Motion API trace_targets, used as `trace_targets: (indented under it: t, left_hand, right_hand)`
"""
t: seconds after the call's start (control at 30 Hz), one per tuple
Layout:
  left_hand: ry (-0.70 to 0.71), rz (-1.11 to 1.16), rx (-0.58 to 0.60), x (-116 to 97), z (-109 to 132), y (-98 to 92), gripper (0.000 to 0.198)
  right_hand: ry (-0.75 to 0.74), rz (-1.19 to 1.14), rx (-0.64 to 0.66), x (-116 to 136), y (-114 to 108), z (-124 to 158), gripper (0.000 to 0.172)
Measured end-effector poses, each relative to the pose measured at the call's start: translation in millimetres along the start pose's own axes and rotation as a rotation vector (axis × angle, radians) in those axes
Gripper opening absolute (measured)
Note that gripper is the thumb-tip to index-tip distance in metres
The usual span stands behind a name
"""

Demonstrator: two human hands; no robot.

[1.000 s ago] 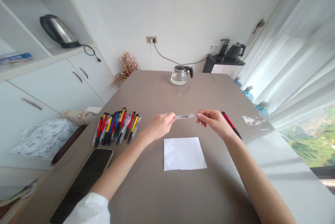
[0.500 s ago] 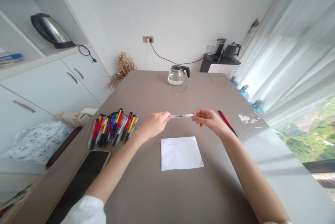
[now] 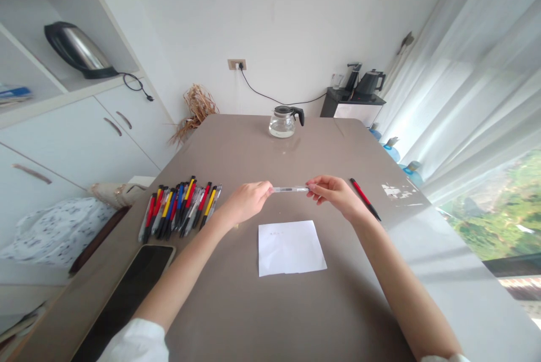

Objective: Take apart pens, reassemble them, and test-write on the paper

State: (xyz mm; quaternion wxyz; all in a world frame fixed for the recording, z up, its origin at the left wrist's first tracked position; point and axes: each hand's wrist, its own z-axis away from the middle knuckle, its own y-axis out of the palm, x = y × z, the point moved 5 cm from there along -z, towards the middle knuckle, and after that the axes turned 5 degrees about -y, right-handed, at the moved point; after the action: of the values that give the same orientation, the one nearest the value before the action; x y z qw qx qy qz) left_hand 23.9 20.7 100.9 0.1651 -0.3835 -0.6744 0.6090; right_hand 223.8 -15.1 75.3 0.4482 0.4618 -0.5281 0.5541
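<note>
A clear pen (image 3: 290,189) is stretched level between my two hands, above the table. My left hand (image 3: 250,199) pinches its left end, fingers closed. At the other end, the thumb and fingertips of my right hand (image 3: 332,191) grip the pen. Below it lies a white sheet of paper (image 3: 291,248) with a faint line of marks near its top left. To the left, several red, yellow, blue and clear pens (image 3: 180,210) are laid out in a bunch. A red and black pen (image 3: 366,199) rests by itself just right of my right hand.
A dark phone (image 3: 127,300) lies at the table's left, beside my left forearm. Toward the far edge stands a glass pot (image 3: 282,123) with a black handle. A small black cabinet (image 3: 353,104) with a kettle (image 3: 371,82) is behind the table, at right.
Both hands still hold the pen at its ends; the right hand has come slightly closer to the left. The whole view has shifted a little. The other pens and paper lie as before.
</note>
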Motion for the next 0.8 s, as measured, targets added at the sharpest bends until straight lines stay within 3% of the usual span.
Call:
trace_targets:
  t: [0.13,0.3,0.53,0.8]
  left_hand:
    - [-0.011,0.005,0.003,1.1,0.0,0.3,0.025]
    - [-0.014,0.010,0.013,1.5,0.2,0.6,0.025]
    - [-0.031,-0.005,0.033,2.7,1.0,0.9,0.027]
    - [-0.062,0.003,0.041,2.6,1.3,0.5,0.033]
  right_hand:
    - [-0.005,0.003,-0.011,2.0,-0.9,1.0,0.044]
    - [0.061,0.013,-0.033,-3.8,-1.7,1.0,0.042]
    - [-0.017,-0.006,-0.015,-0.2,1.7,-0.5,0.032]
    - [0.016,-0.013,-0.044,-3.9,0.2,-1.0,0.036]
